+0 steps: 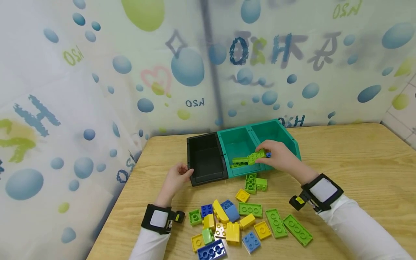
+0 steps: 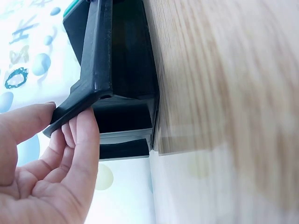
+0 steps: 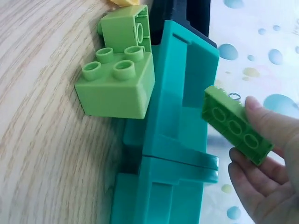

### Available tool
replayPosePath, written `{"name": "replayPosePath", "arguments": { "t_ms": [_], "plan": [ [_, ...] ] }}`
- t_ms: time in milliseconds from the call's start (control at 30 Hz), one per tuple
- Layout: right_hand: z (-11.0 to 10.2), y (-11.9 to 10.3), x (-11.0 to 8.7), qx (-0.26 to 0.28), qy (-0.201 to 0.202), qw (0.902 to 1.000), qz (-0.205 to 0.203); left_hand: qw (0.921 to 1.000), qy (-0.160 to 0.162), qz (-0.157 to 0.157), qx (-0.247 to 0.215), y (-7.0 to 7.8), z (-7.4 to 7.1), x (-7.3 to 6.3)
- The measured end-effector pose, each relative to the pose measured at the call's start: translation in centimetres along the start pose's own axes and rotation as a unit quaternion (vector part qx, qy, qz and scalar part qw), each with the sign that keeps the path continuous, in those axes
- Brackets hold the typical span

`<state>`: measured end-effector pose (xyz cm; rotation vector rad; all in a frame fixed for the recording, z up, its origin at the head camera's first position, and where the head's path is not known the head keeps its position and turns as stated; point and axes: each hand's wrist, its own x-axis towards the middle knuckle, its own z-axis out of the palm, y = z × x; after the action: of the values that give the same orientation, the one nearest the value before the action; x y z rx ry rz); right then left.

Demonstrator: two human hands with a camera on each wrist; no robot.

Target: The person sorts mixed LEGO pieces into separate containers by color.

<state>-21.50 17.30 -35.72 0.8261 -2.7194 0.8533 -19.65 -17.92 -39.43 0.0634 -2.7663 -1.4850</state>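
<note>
My right hand [image 1: 276, 155] holds a light green toy brick [image 1: 256, 156] over the front of the middle teal bin [image 1: 239, 130]. In the right wrist view the green brick [image 3: 236, 125] is pinched between thumb and fingers, its hollow underside showing. Other green bricks [image 1: 239, 160] lie inside that bin. A bit of blue [image 1: 268, 155] peeks out beside the right fingers. On the left, my left hand [image 1: 175, 178] grips the rim of the black bin [image 1: 208, 177]. The left wrist view shows its thumb above and fingers beneath the black lip [image 2: 77, 105].
A second teal bin [image 1: 294, 144] adjoins on the right. Two green bricks [image 1: 251, 183] stand just before the bins. Nearer me lie several loose bricks, among them a yellow arch [image 1: 220, 211], a dark blue brick [image 1: 212, 250] and long green ones [image 1: 297, 230]. A printed curtain [image 1: 182, 119] hangs behind the table.
</note>
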Motion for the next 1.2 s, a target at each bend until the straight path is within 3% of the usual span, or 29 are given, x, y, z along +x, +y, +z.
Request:
{"name": "replayPosePath", "arguments": {
  "t_ms": [367,567,767,1000,1200],
  "plan": [
    [2.3,-0.9,1.3,-0.055,-0.051,0.9971,0.016,0.9999,-0.003,0.006,-0.015,0.0,0.1,0.0],
    [3.3,-1.9,2.0,-0.13,-0.103,0.9861,0.007,0.9998,-0.002,0.006,-0.019,0.0,0.1,0.0],
    [4.1,-2.5,2.5,-0.198,-0.124,0.9725,-0.002,0.9999,-0.002,0.003,-0.016,0.1,0.1,0.0],
    [4.1,-3.0,3.4,-0.187,-0.16,0.9682,0.043,0.9998,-0.003,0.007,-0.02,0.1,0.1,0.1],
    [4.3,-3.2,3.7,-0.196,-0.165,0.9646,0.065,0.9998,-0.003,0.004,-0.02,0.1,0.1,0.0]
  ]
}}
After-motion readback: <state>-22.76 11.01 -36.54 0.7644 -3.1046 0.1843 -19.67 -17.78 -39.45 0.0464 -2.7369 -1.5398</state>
